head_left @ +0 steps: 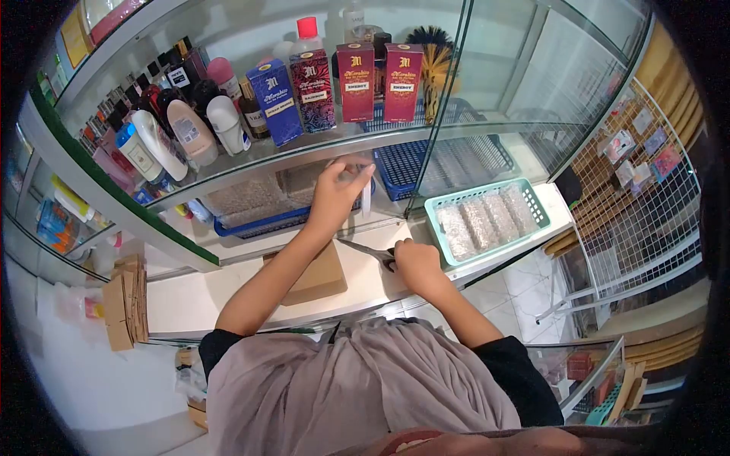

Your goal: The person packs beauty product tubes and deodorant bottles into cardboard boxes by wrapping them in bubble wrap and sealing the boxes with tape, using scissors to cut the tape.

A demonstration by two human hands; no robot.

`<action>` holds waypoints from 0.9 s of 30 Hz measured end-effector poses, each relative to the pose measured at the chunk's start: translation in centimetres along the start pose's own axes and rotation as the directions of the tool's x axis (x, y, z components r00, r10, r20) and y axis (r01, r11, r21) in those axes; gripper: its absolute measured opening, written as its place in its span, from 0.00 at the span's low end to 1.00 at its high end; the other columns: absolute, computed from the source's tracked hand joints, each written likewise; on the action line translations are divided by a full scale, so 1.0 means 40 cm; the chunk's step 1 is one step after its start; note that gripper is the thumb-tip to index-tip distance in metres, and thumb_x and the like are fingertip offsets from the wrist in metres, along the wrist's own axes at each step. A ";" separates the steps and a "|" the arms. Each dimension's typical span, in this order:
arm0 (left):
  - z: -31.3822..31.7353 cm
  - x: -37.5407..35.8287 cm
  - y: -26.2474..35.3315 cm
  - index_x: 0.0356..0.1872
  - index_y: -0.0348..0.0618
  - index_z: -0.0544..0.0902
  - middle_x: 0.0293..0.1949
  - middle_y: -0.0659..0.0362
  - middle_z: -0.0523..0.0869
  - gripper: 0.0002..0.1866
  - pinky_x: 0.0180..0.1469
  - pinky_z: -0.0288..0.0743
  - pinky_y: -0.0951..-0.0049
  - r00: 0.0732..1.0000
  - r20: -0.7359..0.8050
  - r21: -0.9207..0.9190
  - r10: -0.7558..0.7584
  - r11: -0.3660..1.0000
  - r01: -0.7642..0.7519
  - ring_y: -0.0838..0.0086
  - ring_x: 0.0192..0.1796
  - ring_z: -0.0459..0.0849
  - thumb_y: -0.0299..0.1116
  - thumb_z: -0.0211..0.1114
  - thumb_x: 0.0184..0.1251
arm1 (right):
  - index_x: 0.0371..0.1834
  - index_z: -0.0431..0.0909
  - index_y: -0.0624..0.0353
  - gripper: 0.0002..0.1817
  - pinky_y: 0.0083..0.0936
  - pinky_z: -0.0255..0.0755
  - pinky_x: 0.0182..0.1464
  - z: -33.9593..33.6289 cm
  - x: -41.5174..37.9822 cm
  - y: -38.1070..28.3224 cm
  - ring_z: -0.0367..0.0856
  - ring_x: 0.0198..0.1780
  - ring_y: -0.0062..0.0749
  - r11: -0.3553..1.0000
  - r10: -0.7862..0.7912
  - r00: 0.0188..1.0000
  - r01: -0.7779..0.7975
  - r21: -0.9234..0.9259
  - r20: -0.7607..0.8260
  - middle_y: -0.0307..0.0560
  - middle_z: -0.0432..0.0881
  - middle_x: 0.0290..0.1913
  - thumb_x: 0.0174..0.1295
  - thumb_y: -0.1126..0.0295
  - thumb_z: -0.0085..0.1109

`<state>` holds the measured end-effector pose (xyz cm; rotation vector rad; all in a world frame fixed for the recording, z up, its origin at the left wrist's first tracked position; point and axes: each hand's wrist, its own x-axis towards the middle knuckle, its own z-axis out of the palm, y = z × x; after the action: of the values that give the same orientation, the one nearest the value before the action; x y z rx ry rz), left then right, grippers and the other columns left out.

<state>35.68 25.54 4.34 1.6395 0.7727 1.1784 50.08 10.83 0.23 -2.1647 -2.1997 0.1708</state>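
Note:
My left hand [341, 191] is raised over the counter in front of the glass cabinet, its fingers pinched on a narrow strip of clear tape [366, 199] that hangs down. My right hand [417, 266] is closed around the handles of dark scissors [371, 251], whose blades point left. Below my left forearm, a brown cardboard box [318, 278] lies on the white counter [190, 302]. Right of my right hand, a mint-green basket [541, 216] holds several bubble-wrapped packs [479, 224].
Glass shelves carry several bottles [190, 133] and perfume boxes [357, 83]. Blue baskets [395, 171] sit behind the counter edge. Folded cardboard [125, 304] stands at the left end, and a white wire rack [646, 205] is at the right.

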 end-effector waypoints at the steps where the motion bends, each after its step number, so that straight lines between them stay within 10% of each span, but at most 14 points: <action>1: 0.000 0.002 -0.002 0.50 0.42 0.82 0.39 0.60 0.75 0.14 0.35 0.74 0.80 1.000 0.002 0.007 0.005 1.000 -0.005 0.79 0.32 0.79 0.33 0.70 0.65 | 0.33 0.80 0.61 0.07 0.38 0.78 0.36 -0.014 -0.003 0.001 0.87 0.38 0.46 1.000 -0.016 1.000 0.016 0.013 0.018 0.53 0.85 0.36 0.52 0.72 0.62; 12: -0.005 -0.008 0.033 0.48 0.35 0.80 0.45 0.60 0.75 0.13 0.43 0.81 0.75 0.992 0.079 -0.055 -0.097 0.993 0.101 0.72 0.44 0.85 0.30 0.68 0.67 | 0.33 0.82 0.58 0.10 0.39 0.76 0.37 -0.192 -0.074 0.070 0.85 0.37 0.49 0.990 -0.135 0.990 0.136 0.034 -0.047 0.50 0.85 0.33 0.49 0.68 0.69; 15: -0.001 -0.016 0.051 0.46 0.36 0.82 0.43 0.60 0.77 0.12 0.41 0.79 0.76 0.994 0.062 -0.094 -0.091 0.991 0.096 0.76 0.41 0.84 0.31 0.68 0.67 | 0.34 0.84 0.57 0.12 0.37 0.75 0.37 -0.269 -0.085 0.141 0.83 0.35 0.46 0.928 -0.084 0.988 0.125 0.351 -0.130 0.47 0.84 0.33 0.45 0.69 0.73; 21: 0.003 -0.023 0.048 0.43 0.36 0.84 0.38 0.63 0.80 0.09 0.34 0.72 0.82 0.997 0.037 -0.170 -0.071 0.982 0.077 0.84 0.32 0.79 0.31 0.69 0.66 | 0.41 0.84 0.59 0.17 0.35 0.76 0.43 -0.361 -0.066 0.209 0.84 0.43 0.44 0.973 0.032 0.976 0.019 0.230 -0.214 0.45 0.85 0.39 0.47 0.68 0.73; 25: -0.008 -0.025 0.051 0.45 0.34 0.83 0.40 0.61 0.81 0.11 0.41 0.77 0.77 0.991 0.080 -0.132 -0.111 0.984 0.121 0.78 0.40 0.83 0.31 0.68 0.68 | 0.46 0.82 0.60 0.22 0.35 0.75 0.46 -0.357 -0.045 0.226 0.81 0.46 0.45 0.967 -0.192 0.865 0.247 0.061 -0.463 0.47 0.82 0.45 0.46 0.66 0.73; 27: -0.011 -0.025 0.051 0.46 0.33 0.82 0.41 0.59 0.83 0.12 0.44 0.80 0.75 0.989 0.093 -0.095 -0.113 0.988 0.122 0.75 0.42 0.84 0.31 0.67 0.69 | 0.48 0.82 0.63 0.25 0.37 0.74 0.49 -0.380 -0.029 0.223 0.80 0.51 0.47 0.971 -0.173 0.928 0.216 0.098 -0.331 0.48 0.81 0.47 0.46 0.63 0.73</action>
<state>34.87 24.08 5.93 1.5306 0.7325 1.0390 60.67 10.45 14.35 -1.7471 -2.1295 -0.0404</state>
